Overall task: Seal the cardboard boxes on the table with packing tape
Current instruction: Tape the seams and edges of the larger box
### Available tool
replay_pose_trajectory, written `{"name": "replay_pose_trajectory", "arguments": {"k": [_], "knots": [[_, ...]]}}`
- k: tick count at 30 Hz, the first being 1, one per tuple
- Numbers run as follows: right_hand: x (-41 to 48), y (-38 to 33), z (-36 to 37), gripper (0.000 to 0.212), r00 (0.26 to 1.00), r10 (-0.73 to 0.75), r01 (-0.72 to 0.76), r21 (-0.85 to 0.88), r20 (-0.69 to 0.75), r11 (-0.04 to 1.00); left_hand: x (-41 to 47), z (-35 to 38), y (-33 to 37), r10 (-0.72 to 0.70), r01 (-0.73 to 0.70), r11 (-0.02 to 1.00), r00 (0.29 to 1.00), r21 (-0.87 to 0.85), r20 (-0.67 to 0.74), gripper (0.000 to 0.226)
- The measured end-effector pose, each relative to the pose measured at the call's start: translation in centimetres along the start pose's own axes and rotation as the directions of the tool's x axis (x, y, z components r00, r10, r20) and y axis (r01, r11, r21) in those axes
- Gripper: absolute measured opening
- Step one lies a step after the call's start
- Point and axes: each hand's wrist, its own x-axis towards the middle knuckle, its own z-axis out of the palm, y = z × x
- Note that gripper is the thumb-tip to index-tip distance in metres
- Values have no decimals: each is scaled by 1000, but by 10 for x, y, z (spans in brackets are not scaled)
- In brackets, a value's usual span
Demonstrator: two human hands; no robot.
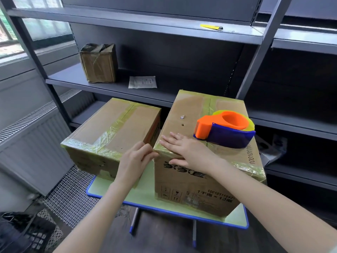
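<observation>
Closest to me, the left hand (135,159) sits at the near-left corner of the larger box (197,183). Its fingers are bent against the taped corner edge, and I cannot tell whether they pinch the tape or only press it. Just beside it, the right hand (182,150) lies flat on top of that box with straight fingers spread over the tape along the front edge, and its thumb hangs over the printed front face. Both boxes stand on a small green table (102,185) with a blue rim. The smaller box (113,128) is to the left, close beside the larger one and lower, with yellowish tape along its top seam and edges. On the larger box's top, behind my right hand, rests an orange and blue tape dispenser (226,130) with its roll loaded.

Farther back rises a grey metal shelving unit (109,84). One shelf holds a small tape-wrapped parcel (99,63) and a paper slip (142,82); the shelf above carries a yellow utility knife (211,27). A radiator (34,143) runs along the left wall.
</observation>
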Motion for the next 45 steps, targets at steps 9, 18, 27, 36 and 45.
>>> {"name": "replay_pose_trajectory", "arguments": {"k": [9,18,27,36,45], "knots": [[-1,-1,-1,58,1000,2,-1,73,-8,997,-5,14,-1,6,-19,976,998,-219,-58,14],[-3,-6,-7,57,999,13,-10,-61,44,998,-10,7,1,13,-10,985,1000,-170,17,9],[-50,15,-3,80,994,100,-98,-56,46,994,8,15,45,332,-325,937,943,126,-35,39],[-81,14,3,61,967,253,-253,-82,-14,964,21,49,64,562,-558,827,826,68,-47,31],[-97,23,-4,66,975,222,-222,25,-6,975,17,44,85,555,-558,818,830,139,58,37]]}}
